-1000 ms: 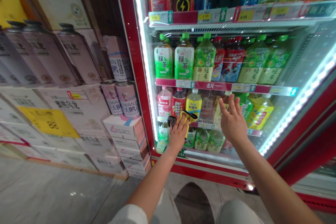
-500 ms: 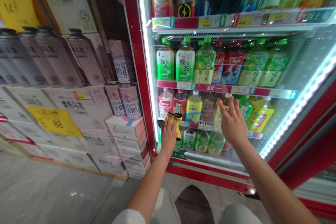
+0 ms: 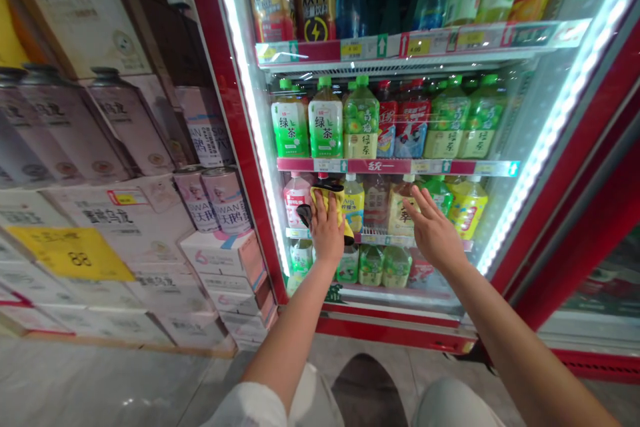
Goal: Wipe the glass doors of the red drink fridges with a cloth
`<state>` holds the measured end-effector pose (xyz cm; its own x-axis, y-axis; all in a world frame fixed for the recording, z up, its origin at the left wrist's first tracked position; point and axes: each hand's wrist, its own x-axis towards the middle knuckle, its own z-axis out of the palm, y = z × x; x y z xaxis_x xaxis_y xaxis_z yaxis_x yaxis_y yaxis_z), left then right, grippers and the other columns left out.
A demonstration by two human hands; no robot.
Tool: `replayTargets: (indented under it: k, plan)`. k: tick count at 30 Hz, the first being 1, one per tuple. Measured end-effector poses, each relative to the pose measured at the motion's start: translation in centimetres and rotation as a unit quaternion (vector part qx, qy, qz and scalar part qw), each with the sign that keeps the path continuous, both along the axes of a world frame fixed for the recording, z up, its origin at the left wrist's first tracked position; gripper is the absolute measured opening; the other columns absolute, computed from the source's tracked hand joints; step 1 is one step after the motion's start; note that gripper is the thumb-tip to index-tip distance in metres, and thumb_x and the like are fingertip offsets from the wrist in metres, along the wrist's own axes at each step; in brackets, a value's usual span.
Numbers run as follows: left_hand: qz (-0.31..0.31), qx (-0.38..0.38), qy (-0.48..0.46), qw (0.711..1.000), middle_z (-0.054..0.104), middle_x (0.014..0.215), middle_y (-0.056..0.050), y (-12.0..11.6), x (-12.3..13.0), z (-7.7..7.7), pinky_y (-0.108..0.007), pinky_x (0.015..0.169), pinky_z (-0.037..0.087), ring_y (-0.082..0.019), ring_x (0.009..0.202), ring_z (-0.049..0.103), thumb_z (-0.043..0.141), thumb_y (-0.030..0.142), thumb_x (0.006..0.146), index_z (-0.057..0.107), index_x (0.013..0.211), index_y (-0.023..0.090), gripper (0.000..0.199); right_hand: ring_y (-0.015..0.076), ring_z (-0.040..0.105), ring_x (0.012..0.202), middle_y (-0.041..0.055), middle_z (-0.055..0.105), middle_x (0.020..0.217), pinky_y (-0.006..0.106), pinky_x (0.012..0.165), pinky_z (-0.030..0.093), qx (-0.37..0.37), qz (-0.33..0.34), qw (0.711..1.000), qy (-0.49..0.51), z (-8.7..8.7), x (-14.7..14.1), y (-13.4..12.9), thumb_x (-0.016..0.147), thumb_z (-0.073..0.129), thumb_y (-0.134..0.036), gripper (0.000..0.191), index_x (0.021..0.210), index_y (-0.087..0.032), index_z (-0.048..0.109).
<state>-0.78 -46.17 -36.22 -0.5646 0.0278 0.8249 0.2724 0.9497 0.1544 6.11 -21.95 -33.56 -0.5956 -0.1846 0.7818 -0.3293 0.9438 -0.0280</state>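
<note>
Lit drinks fridge [image 3: 395,337] fills the space ahead of the fingers of left hand [image 3: 329,235] and right hand [image 3: 438,239]. Stacked boxes [image 3: 117,213], well left of left fingers. Green-capped bottles [image 3: 327,121] on the shelf above both sets of fingertips. Left fingers straight, slightly apart, laid flat over yellow-and-black cloth [image 3: 341,205]; right fingers straight, little spread, nothing held, can't tell if they touch the fridge front. Step, my read: wiping the fridge front, right hand maybe bracing. Next move likely calls for even pressure, cloth flat under the palm. Cloth is under left fingers, edges out both sides and past the tips, well apart from right fingers.
</note>
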Motion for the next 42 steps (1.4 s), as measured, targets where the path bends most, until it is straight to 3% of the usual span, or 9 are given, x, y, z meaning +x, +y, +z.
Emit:
replayTargets:
  k: [7,12,19,23,27,30,35,38,42]
  plan:
    - [-0.179,-0.263,-0.017,0.948,0.042,0.163,-0.002,4.2,1.2,-2.6,-0.054,0.121,0.037,-0.022,0.153,0.036,0.047,0.018,0.101,0.040,0.155,0.040,0.058,0.0304,0.023,0.156,0.0074,0.027,0.168,0.057,0.120,0.042,-0.019,-0.027,0.999,-0.017,-4.1,1.4,3.4,0.088,0.041,0.002,0.074,0.157,-0.024,0.042]
    - [-0.083,-0.137,0.004,0.987,0.029,0.169,-0.006,6.8,0.5,-0.3,-0.058,0.123,0.032,-0.029,0.157,0.024,0.052,0.024,0.100,0.036,0.158,0.034,0.061,0.0283,0.020,0.156,0.0039,0.023,0.170,0.056,0.117,0.045,-0.084,-0.034,0.996,-0.016,-5.5,1.5,5.7,0.086,0.035,0.007,0.087,0.162,-0.033,0.025]
    - [-0.246,-0.305,0.001,0.920,0.045,0.161,0.002,7.9,0.9,-5.9,-0.047,0.120,0.040,-0.019,0.152,0.037,0.050,0.013,0.098,0.050,0.148,0.041,0.058,0.0232,0.029,0.153,0.0069,0.031,0.168,0.052,0.119,0.042,-0.156,0.075,0.985,-0.022,-6.5,1.4,8.8,0.083,0.032,0.008,0.088,0.161,-0.032,0.031]
    - [-0.217,-0.287,0.013,0.933,0.042,0.163,-0.001,8.4,0.6,-3.2,-0.053,0.123,0.033,-0.020,0.155,0.031,0.049,0.014,0.098,0.047,0.150,0.038,0.058,0.0225,0.041,0.148,0.0086,0.030,0.168,0.046,0.109,0.052,-0.172,0.051,0.983,-0.044,-7.2,2.7,11.8,0.084,0.031,0.007,0.086,0.160,-0.033,0.034]
    - [-0.164,-0.229,0.031,0.959,0.029,0.169,-0.005,13.2,0.4,0.4,-0.062,0.124,0.028,-0.024,0.158,0.020,0.045,0.019,0.101,0.039,0.156,0.034,0.058,0.0231,0.034,0.152,0.0076,0.026,0.170,0.045,0.107,0.053,-0.189,0.016,0.981,-0.034,-8.4,3.3,12.4,0.085,0.033,0.005,0.086,0.161,-0.036,0.030]
    - [-0.226,-0.290,0.023,0.930,0.032,0.167,-0.002,14.7,0.7,-0.8,-0.060,0.123,0.031,-0.021,0.157,0.023,0.041,0.017,0.102,0.042,0.154,0.036,0.056,0.0232,0.030,0.153,0.0081,0.026,0.170,0.048,0.114,0.047,-0.211,0.026,0.977,-0.024,-9.5,3.4,11.9,0.090,0.034,0.002,0.080,0.161,-0.035,0.029]
    - [-0.276,-0.334,-0.002,0.901,0.047,0.160,0.003,10.7,1.1,-4.2,-0.055,0.125,0.031,-0.018,0.151,0.038,0.042,0.010,0.099,0.047,0.150,0.039,0.059,0.0230,0.029,0.154,0.0098,0.036,0.166,0.051,0.117,0.042,-0.240,0.024,0.970,-0.041,-10.8,3.7,12.6,0.094,0.033,-0.002,0.071,0.159,-0.032,0.037]
    - [-0.229,-0.255,-0.012,0.939,0.042,0.163,0.001,11.4,1.2,-2.4,-0.060,0.127,0.020,-0.022,0.155,0.031,0.044,0.011,0.098,0.045,0.152,0.041,0.062,0.0221,0.032,0.153,0.0092,0.040,0.164,0.051,0.118,0.041,-0.261,0.022,0.965,-0.033,-10.6,3.9,13.1,0.094,0.032,-0.002,0.071,0.158,-0.031,0.039]
    - [-0.227,-0.201,-0.009,0.953,0.028,0.169,-0.001,17.4,1.6,0.6,-0.057,0.129,0.021,-0.022,0.158,0.022,0.045,0.016,0.100,0.037,0.157,0.037,0.062,0.0217,0.039,0.150,0.0068,0.045,0.161,0.050,0.118,0.043,-0.265,0.036,0.963,0.011,-10.0,4.2,12.4,0.093,0.034,-0.004,0.070,0.158,-0.031,0.040]
